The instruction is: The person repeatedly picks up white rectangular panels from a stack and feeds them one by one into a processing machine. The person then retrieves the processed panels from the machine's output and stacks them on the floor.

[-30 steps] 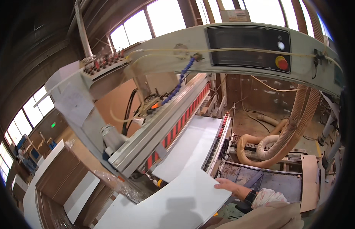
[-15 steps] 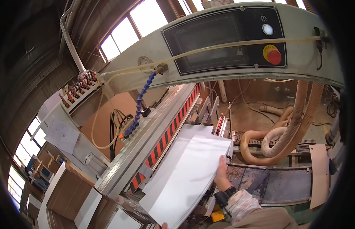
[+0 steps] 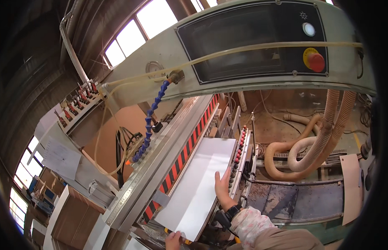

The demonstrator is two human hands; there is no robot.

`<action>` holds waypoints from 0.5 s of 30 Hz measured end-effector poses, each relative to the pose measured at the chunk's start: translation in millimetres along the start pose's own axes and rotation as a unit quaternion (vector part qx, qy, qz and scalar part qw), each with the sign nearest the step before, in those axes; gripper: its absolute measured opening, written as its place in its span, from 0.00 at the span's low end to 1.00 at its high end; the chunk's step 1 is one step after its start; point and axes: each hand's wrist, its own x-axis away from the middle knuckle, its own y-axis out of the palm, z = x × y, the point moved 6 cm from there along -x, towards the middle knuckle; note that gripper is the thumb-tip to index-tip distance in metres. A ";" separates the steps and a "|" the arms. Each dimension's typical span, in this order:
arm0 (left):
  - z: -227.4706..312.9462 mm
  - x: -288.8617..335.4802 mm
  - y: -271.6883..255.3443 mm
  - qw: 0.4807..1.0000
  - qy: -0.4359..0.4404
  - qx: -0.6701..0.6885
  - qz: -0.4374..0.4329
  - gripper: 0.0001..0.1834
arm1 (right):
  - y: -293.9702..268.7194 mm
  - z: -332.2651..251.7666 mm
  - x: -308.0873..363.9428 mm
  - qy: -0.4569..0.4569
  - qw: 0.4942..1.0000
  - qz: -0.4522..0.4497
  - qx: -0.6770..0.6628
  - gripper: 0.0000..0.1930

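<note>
A long white panel (image 3: 198, 183) lies flat and slanted on the machine's bed, beside a red-and-black striped guard (image 3: 176, 166). Its lower end meets my left hand (image 3: 174, 241), whose curled fingers are at the edge, partly cut off by the frame. My right hand (image 3: 223, 189) is by the panel's right side, thumb spread away from the other fingers. A dark band (image 3: 233, 210) circles that wrist, below which is a light floral sleeve (image 3: 250, 221). Right of the panel runs a row of red and dark rollers (image 3: 237, 156).
Overhead, the machine's housing carries a dark screen panel (image 3: 235, 46) and a red stop button (image 3: 316, 62). A blue jointed hose (image 3: 149, 121) hangs left of the bed. Ribbed ducts (image 3: 281, 160) curl at right, and brown-and-white boards (image 3: 75, 216) stand lower left.
The upper white panel, earlier raised and offset over another, now appears down on the bed, uncovering the rollers. My right hand has moved left and its thumb has spread. The view has shifted slightly.
</note>
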 end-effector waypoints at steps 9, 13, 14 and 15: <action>28.5 4.3 5.9 0.995 0.005 0.076 0.071 0.10 | 2.1 15.4 -10.7 0.064 0.991 -0.016 -0.114 0.37; 24.4 -20.0 -13.0 0.989 0.069 0.116 0.068 0.09 | 2.4 24.1 25.1 0.093 0.978 -0.020 -0.186 0.35; 23.9 -19.0 -12.3 0.989 0.065 0.105 0.079 0.10 | 4.7 25.9 30.9 0.100 0.973 -0.026 -0.205 0.34; 23.1 -17.2 -9.6 0.989 0.061 0.095 0.091 0.11 | 4.3 25.1 32.0 0.080 0.976 -0.011 -0.202 0.33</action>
